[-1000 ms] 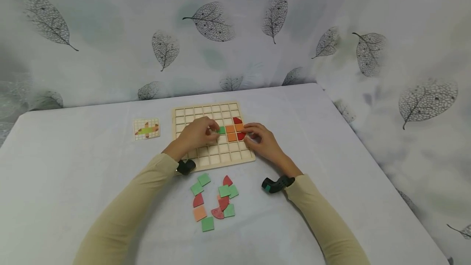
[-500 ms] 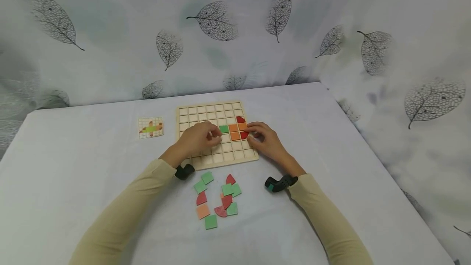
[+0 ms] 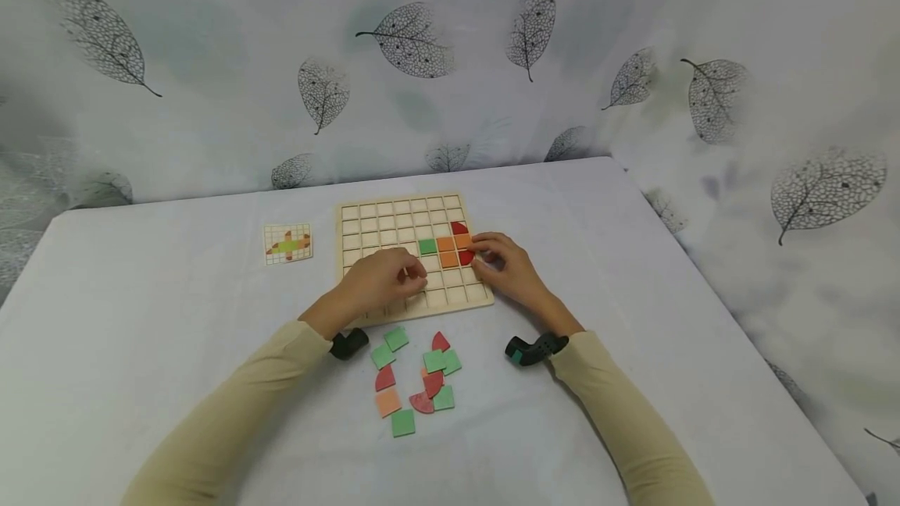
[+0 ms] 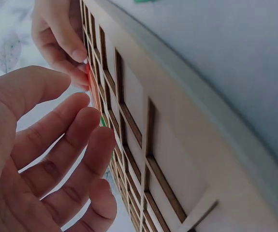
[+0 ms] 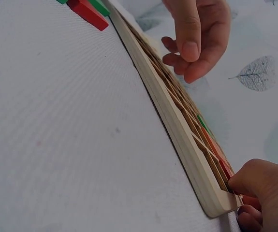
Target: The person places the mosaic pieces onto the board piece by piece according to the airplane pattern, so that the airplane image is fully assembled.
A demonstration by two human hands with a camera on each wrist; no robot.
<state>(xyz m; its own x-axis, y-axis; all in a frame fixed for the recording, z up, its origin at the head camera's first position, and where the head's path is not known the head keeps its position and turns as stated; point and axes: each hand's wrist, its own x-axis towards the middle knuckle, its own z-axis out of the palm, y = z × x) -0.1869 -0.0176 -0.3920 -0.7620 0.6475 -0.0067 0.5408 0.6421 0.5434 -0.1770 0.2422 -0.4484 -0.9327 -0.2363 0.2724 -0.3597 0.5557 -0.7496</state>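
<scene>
A wooden grid board (image 3: 362, 211) lies on the table with a few tiles set in its cells. A green square tile (image 3: 427, 247) sits left of orange square tiles (image 3: 446, 244), beside red quarter-circle tiles (image 3: 458, 228) near the right edge. My left hand (image 3: 383, 278) hovers over the board's front middle, fingers loosely bent, nothing between them. At the board's right edge my right hand (image 3: 512, 270) holds on with bent fingers, the thumb (image 5: 247, 180) next to a red tile (image 5: 226, 169) in the right wrist view. Part of the board's left side is hidden under my left hand.
In front of the board lie loose tiles: green squares (image 3: 403, 423), an orange square (image 3: 388, 402) and red quarter-circles (image 3: 422, 403), some overlapping. A small pattern card (image 3: 287, 244) lies left of the board. Behind the white table (image 3: 141, 318) hangs a leaf-print cloth (image 3: 232, 100).
My left hand has drawn back from the green tile toward the board's front, leaving the tile in its cell. The right hand stays at the board's right edge. The head view has shifted slightly.
</scene>
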